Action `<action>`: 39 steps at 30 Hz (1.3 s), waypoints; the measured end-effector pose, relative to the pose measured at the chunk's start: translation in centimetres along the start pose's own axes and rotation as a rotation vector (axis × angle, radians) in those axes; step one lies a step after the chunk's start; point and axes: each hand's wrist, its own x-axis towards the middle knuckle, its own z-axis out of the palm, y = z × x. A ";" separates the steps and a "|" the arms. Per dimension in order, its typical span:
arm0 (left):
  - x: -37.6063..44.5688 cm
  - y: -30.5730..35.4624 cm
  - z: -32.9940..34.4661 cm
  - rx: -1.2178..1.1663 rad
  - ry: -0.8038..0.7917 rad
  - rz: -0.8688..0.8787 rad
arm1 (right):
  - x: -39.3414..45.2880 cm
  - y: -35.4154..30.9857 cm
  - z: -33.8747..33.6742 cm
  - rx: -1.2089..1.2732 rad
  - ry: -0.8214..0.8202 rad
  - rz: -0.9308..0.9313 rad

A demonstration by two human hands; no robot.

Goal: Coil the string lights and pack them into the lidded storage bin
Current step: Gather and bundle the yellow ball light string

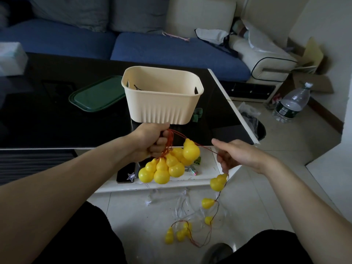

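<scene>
My left hand (152, 141) grips a gathered bundle of red wire, and a cluster of yellow gourd-shaped string lights (167, 166) hangs below it. My right hand (233, 155) pinches the wire farther along, just above one hanging gourd (218, 181). The rest of the strand (190, 229) trails down to the floor with several more gourds. The cream storage bin (162, 96) stands open on the black table just beyond my left hand. Its green lid (95, 96) lies flat to the bin's left.
A phone (126, 173) and small packets (196, 164) lie on the white lower shelf under the lights. A blue sofa (171, 48) runs behind the table. A water bottle (293, 103) and a dark bin (260, 130) stand on the floor at right.
</scene>
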 end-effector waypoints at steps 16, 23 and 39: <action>0.5 0.0 -0.8 -0.277 0.151 -0.143 | -2.0 -3.8 3.6 0.035 -0.052 -0.335; 0.6 -0.3 -0.7 -0.189 0.142 -0.112 | -2.1 -4.2 4.9 -0.174 -0.184 -0.376; -1.2 0.2 0.5 0.317 -0.161 -0.141 | -0.7 -3.1 2.3 0.337 0.548 -0.251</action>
